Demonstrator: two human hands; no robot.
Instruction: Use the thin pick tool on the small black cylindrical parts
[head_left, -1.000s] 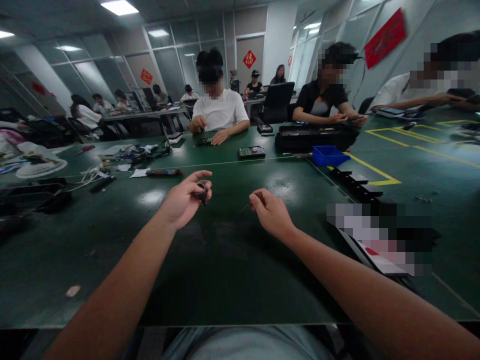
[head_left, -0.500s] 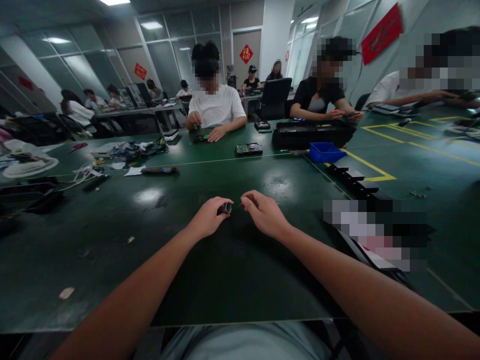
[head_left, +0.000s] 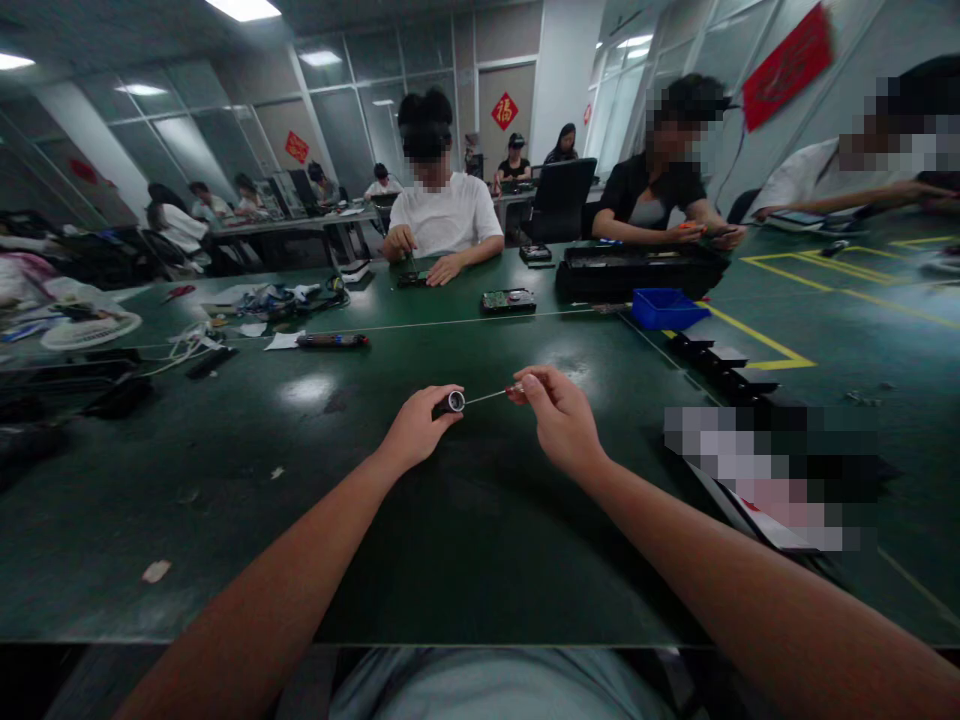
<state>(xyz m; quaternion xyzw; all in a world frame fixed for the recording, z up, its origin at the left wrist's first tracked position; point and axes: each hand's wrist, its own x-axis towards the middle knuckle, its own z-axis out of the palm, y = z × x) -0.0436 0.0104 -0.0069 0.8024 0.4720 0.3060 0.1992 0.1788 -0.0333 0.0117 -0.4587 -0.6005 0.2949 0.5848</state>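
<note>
left hand point(head_left: 411, 432) pinches small black cylindrical part point(head_left: 451, 402), right hand point(head_left: 559, 420) pinches thin red-handled precision screwdriver point(head_left: 496, 394); part looks light and slippery, so hold its sides.

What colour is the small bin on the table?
The bin is blue; head view shows it best.

Dim, overhead panel glare, warped edges

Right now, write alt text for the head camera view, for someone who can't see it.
Over a dark green table, the person's left hand pinches a small black cylinder while the right hand holds a thin screwdriver with its tip at the cylinder's end. Across it, a person in a white shirt works; a blue bin stands to the right.
</note>
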